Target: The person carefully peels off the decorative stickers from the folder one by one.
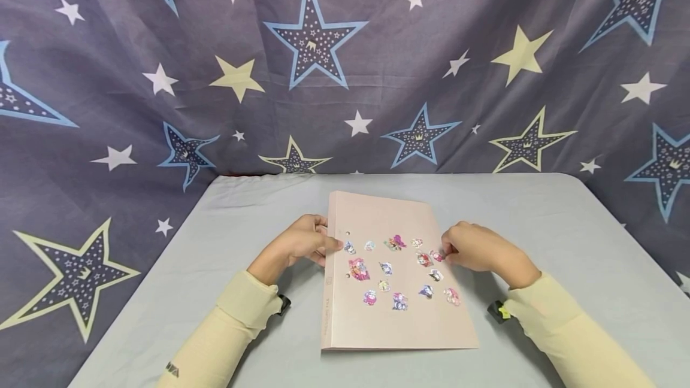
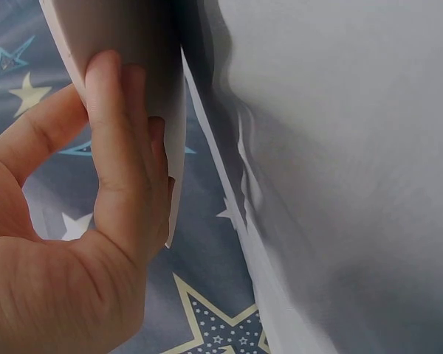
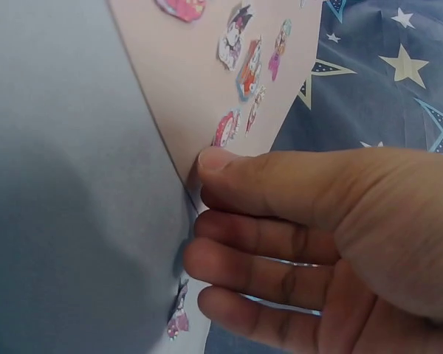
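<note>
A pale pink ring-binder-style folder [image 1: 399, 328] lies at the middle of the table, its spine to the left, with several shiny cartoon stickers [image 1: 399, 301] scattered over its front cover. My left hand [image 1: 304, 241] holds the spine side, thumb on the cover; in the left wrist view its fingers [image 2: 114, 147] lie along the folder's pale surface. At the right edge my right hand [image 1: 480, 250] pinches the cover between thumb and forefinger, beside a red-and-white sticker [image 3: 225, 129]. Below those fingers another pinkish sticker [image 3: 179, 313] shows; what it lies on is unclear.
A light grey cloth covers the table [image 1: 259, 196]. Behind and to the sides hangs a dark star-patterned curtain [image 1: 345, 118]. Dark straps [image 1: 498, 312] sit at both cream sleeves [image 1: 560, 322].
</note>
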`<state>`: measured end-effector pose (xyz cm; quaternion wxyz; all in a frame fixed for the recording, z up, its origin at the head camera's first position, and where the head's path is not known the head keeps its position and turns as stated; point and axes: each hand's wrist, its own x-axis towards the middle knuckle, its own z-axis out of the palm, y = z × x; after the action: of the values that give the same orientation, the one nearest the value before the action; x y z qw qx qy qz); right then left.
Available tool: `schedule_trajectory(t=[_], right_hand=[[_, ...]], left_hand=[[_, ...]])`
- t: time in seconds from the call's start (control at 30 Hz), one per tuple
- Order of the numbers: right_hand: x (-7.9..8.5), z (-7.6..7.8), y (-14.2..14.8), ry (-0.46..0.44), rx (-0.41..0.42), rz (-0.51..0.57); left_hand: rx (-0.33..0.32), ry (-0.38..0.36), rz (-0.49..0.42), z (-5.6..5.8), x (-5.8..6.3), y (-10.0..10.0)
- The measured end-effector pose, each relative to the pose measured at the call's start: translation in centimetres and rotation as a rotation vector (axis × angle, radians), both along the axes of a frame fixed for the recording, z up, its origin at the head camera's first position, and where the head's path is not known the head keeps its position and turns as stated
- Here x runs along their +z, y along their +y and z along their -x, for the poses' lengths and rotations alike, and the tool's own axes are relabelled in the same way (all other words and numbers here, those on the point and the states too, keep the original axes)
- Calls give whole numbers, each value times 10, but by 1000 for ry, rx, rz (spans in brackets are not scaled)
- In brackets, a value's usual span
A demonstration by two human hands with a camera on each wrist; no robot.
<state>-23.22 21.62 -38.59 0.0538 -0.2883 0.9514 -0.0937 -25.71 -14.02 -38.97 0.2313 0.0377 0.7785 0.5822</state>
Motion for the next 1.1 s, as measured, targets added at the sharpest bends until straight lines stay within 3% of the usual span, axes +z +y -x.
schedule_trajectory(t=[0.5,1.1], right_hand=[[-2,0,-2,8,13,10],[-6,1,-5,112,173,67]], left_hand=[[-12,-9,-7,0,1,0],[-12,-13,-2,0,1,0]])
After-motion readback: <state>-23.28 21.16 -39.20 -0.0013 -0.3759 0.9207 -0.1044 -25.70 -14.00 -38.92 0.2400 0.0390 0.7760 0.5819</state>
